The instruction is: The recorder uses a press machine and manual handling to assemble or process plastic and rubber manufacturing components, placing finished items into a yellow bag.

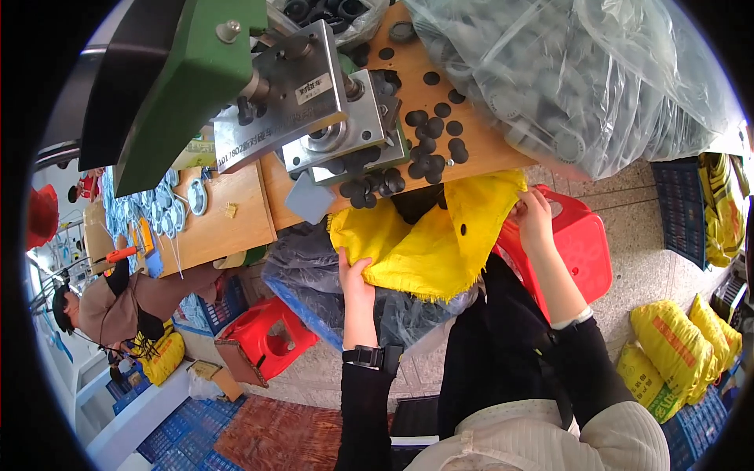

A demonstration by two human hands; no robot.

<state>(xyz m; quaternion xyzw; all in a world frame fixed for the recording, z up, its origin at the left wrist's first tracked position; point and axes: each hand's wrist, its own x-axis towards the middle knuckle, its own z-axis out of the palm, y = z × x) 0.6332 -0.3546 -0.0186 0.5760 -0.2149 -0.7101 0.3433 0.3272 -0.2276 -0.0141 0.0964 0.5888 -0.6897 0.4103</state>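
Note:
A yellow woven plastic sack (408,259) with a frayed lower edge is spread at the table's front edge, its opening showing dark inside. My left hand (356,275) pinches its left edge, thumb on top. The upper right corner is gripped between the fingers of my right hand (534,216). One small black disc (463,229) lies on the yellow cloth. Several more black discs (426,165) are scattered on the wooden table just beyond. Behind the sack stands a metal die block (283,102) under a green press (212,63); a grey flat plate (309,198) juts from its front.
A large clear bag (565,86) of dark round parts fills the far right. A plastic-lined container (314,275) sits below the sack. Red stools (585,243) flank me. Full yellow sacks (675,345) lie right; another person (126,306) is at left beside light-blue parts (161,208).

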